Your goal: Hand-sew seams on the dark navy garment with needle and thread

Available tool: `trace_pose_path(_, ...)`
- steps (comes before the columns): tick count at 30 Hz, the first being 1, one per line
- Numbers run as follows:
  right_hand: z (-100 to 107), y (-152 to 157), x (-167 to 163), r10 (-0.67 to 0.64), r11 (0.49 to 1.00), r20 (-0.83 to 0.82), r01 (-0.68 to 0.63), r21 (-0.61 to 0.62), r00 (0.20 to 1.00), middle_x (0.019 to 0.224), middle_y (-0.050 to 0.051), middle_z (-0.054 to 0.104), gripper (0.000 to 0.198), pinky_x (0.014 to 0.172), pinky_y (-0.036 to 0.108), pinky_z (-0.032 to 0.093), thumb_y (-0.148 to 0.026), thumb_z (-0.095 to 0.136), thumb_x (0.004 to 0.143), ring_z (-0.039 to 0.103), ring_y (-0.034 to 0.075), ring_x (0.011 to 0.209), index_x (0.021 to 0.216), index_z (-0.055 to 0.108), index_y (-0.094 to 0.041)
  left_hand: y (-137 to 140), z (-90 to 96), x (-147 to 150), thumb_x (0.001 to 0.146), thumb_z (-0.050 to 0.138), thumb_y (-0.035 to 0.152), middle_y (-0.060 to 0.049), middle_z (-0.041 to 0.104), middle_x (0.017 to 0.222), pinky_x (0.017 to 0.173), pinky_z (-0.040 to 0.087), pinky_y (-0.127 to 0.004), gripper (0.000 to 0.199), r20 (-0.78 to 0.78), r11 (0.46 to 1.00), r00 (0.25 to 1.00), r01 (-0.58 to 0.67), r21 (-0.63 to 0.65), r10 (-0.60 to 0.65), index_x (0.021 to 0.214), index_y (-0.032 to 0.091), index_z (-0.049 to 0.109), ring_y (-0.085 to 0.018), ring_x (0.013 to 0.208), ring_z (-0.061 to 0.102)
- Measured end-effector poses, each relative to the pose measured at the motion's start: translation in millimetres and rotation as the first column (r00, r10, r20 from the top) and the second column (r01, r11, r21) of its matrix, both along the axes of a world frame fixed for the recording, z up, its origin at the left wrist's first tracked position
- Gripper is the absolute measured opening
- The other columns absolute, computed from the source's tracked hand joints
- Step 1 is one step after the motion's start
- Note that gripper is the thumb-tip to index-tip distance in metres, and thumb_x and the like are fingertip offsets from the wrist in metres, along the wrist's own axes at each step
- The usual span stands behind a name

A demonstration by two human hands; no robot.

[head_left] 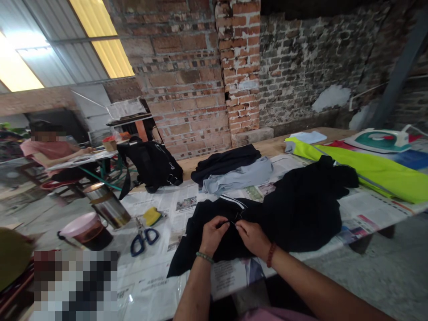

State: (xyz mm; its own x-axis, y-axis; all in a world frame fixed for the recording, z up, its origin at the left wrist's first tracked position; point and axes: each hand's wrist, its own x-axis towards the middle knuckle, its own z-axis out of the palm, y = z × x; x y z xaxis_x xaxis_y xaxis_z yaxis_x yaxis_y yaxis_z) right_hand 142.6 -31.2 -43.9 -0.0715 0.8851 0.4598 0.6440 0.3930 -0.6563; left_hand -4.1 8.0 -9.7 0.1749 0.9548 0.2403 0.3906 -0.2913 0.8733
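A black garment (301, 214) with white stripes lies spread in front of me on the newspaper-covered table. My left hand (214, 232) is closed, its thumb and forefinger pinching a bit of the black cloth near the stripes. Just beside it, my right hand (253, 237) is closed in a pinch, the fingertips close to those of the left. A thin, pale sliver shows between the two hands, too small to name. To the left of the garment lie blue-handled scissors (144, 241) and a yellow piece (152, 216) of some soft-looking material.
Left on the table stand a lidded cup (90, 236), a steel flask (109, 207) and a black bag (152, 165). Behind the garment are folded grey cloth (242, 175) and dark cloth (227, 161). Right are fluorescent yellow fabric (374, 171) and an iron (381, 139). A person (56, 154) sits far left.
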Motion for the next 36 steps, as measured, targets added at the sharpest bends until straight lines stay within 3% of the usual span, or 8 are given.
trace_pose_path(11, -2, 0, 0, -0.038, 0.999, 0.014, 0.038, -0.028, 0.999, 0.068, 0.005, 0.060, 0.024, 0.059, 0.024, 0.037, -0.020, 0.031, 0.085, 0.057, 0.016, 0.064, 0.080, 0.054, -0.016, -3, -8.8, 9, 0.064, 0.059, 0.020, -0.001, 0.066, 0.069, 0.065, 0.048, -0.025, 0.009, -0.040, 0.985, 0.986, 0.163, 0.058, -0.161, 0.068, 0.018, 0.067, -0.016, 0.067, 0.060)
trace_pose_path(16, -6, 1, 2, 0.014, 1.000, -0.113, -0.017, -0.020, 0.994, 0.075, 0.004, 0.062, 0.021, 0.065, 0.025, 0.041, -0.016, 0.033, 0.082, 0.059, 0.015, 0.070, 0.099, 0.047, -0.016, -2, -11.4, 11, 0.064, 0.057, 0.013, -0.001, 0.067, 0.076, 0.068, 0.047, -0.025, 0.016, -0.169, 0.980, 0.977, 0.154, 0.124, -0.132, 0.076, 0.018, 0.066, -0.015, 0.072, 0.061)
trace_pose_path(19, -5, -3, 3, 0.047, 0.999, -0.144, -0.050, -0.014, 0.988, 0.075, 0.003, 0.061, 0.019, 0.065, 0.026, 0.042, -0.016, 0.034, 0.082, 0.059, 0.016, 0.072, 0.099, 0.044, -0.017, -3, -8.7, 8, 0.066, 0.055, 0.011, -0.002, 0.067, 0.077, 0.070, 0.045, -0.027, 0.017, -0.275, 0.965, 0.958, 0.141, 0.221, -0.077, 0.076, 0.019, 0.066, -0.016, 0.074, 0.061)
trace_pose_path(25, 19, -14, 11, -0.042, 0.954, -0.237, 0.110, 0.281, 0.971, 0.090, 0.009, 0.056, 0.018, 0.079, 0.030, 0.042, -0.016, 0.037, 0.081, 0.054, 0.017, 0.088, 0.094, 0.048, -0.018, -17, -5.1, -1, 0.068, 0.054, 0.008, -0.002, 0.068, 0.077, 0.074, 0.038, -0.033, 0.017, -0.391, 0.930, 0.914, 0.049, 0.364, 0.105, 0.074, 0.021, 0.063, -0.018, 0.075, 0.061)
trace_pose_path(27, 32, -6, 16, -0.056, 0.940, -0.259, 0.138, 0.312, 0.964, 0.097, 0.009, 0.055, 0.023, 0.085, 0.033, 0.039, -0.015, 0.038, 0.080, 0.051, 0.018, 0.095, 0.100, 0.048, -0.018, -21, -7.6, -1, 0.069, 0.052, 0.007, -0.002, 0.068, 0.078, 0.076, 0.036, -0.034, 0.018, -0.386, 0.922, 0.912, 0.027, 0.387, 0.135, 0.075, 0.020, 0.062, -0.017, 0.075, 0.061)
trace_pose_path(31, 51, 24, 22, 0.080, 0.991, -0.212, -0.055, 0.123, 0.974, 0.110, 0.007, 0.054, 0.035, 0.094, 0.036, 0.033, -0.016, 0.040, 0.078, 0.047, 0.018, 0.105, 0.112, 0.046, -0.020, -24, -13.4, 2, 0.073, 0.050, 0.009, -0.002, 0.068, 0.081, 0.080, 0.032, -0.035, 0.017, -0.382, 0.908, 0.912, 0.025, 0.419, 0.151, 0.077, 0.021, 0.061, -0.017, 0.077, 0.060)
trace_pose_path(34, 52, 39, 21, 0.233, 0.969, -0.163, -0.242, -0.039, 0.959, 0.104, 0.005, 0.059, 0.041, 0.096, 0.037, 0.032, -0.018, 0.042, 0.076, 0.047, 0.017, 0.105, 0.117, 0.045, -0.020, -24, -14.4, 2, 0.075, 0.049, 0.010, -0.002, 0.068, 0.082, 0.080, 0.031, -0.034, 0.017, -0.385, 0.900, 0.908, 0.021, 0.435, 0.165, 0.078, 0.022, 0.060, -0.016, 0.079, 0.059)
trace_pose_path(36, 46, 39, 21, 0.259, 0.954, -0.153, -0.277, -0.113, 0.954, 0.099, 0.004, 0.061, 0.040, 0.093, 0.036, 0.034, -0.020, 0.044, 0.076, 0.050, 0.017, 0.100, 0.116, 0.047, -0.020, -25, -14.2, 2, 0.074, 0.049, 0.009, -0.001, 0.068, 0.082, 0.080, 0.031, -0.034, 0.018, -0.384, 0.897, 0.906, 0.012, 0.442, 0.178, 0.078, 0.022, 0.060, -0.016, 0.078, 0.059)
